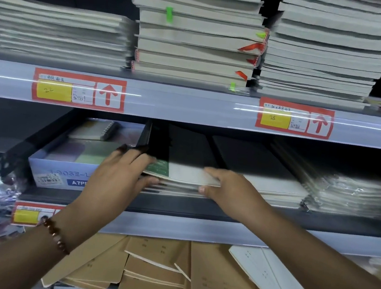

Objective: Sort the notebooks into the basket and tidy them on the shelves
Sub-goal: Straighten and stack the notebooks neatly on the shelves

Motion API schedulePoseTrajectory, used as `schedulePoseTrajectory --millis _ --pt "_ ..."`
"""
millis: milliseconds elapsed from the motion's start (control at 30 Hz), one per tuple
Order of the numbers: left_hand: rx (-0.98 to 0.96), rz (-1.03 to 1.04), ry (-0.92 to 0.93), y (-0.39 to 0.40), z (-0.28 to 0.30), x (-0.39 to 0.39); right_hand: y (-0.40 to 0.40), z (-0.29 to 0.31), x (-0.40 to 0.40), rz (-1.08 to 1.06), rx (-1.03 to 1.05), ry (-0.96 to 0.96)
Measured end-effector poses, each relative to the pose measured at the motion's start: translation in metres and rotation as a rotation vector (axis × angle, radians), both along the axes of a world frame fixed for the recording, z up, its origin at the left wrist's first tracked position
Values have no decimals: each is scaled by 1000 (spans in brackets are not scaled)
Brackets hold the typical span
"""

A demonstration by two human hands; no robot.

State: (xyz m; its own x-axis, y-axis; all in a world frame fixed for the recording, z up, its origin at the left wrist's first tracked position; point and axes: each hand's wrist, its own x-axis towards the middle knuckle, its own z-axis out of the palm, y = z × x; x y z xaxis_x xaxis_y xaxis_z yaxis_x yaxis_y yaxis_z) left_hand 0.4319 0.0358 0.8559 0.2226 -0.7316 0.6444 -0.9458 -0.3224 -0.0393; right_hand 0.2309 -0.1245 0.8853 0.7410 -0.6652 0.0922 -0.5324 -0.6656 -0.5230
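Note:
A low stack of dark-covered notebooks (181,174) lies on the middle shelf (177,206). My left hand (122,172) holds the stack's left front corner, fingers spread over the top and thumb under the edge. On the right, my right hand (227,186) grips the front edge of the top notebook, fingers above and thumb below. Another dark notebook stack (253,165) lies just to the right. No basket is in view.
A pale blue box (62,172) of spiral pads stands left of the stack. Plastic-wrapped spiral notebooks (350,193) lie at the right. Tall stacks of notebooks (197,38) fill the upper shelf. Brown-covered notebooks (159,266) lie loosely on the bottom shelf.

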Motion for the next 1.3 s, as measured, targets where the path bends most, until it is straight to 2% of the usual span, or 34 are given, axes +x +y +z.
schedulePoseTrajectory --millis 167,367,567,733,833,933,967,1000,1100,1133,1300 --pt "-29 -9 -43 -8 1 4 -1 -1 -7 -69 25 -49" --pt "-19 -55 -16 -1 -8 9 13 -14 -9 -103 -225 -23" --pt "-64 -25 -94 -5 -7 9 12 -15 1 -109 -249 -5" --pt "-74 19 -111 -7 -12 11 16 -8 -5 -121 -14 -86" --pt "-87 108 -6 -3 -8 5 16 -7 -5 -137 223 -152" --pt "-131 135 43 14 -3 -7 16 -12 0 -170 505 -328" --pt "-178 126 93 21 -5 -14 16 -15 2 -192 569 -393" --pt "-233 96 232 29 -8 -25 16 -18 5 -212 617 -447" --pt "-371 -66 1055 41 -18 -57 18 -24 15 -249 653 -544" --pt "-405 -90 1219 37 -20 -60 18 -26 18 -255 645 -561" --pt "-452 -137 1360 6 -19 -65 21 -31 37 -292 452 -534"
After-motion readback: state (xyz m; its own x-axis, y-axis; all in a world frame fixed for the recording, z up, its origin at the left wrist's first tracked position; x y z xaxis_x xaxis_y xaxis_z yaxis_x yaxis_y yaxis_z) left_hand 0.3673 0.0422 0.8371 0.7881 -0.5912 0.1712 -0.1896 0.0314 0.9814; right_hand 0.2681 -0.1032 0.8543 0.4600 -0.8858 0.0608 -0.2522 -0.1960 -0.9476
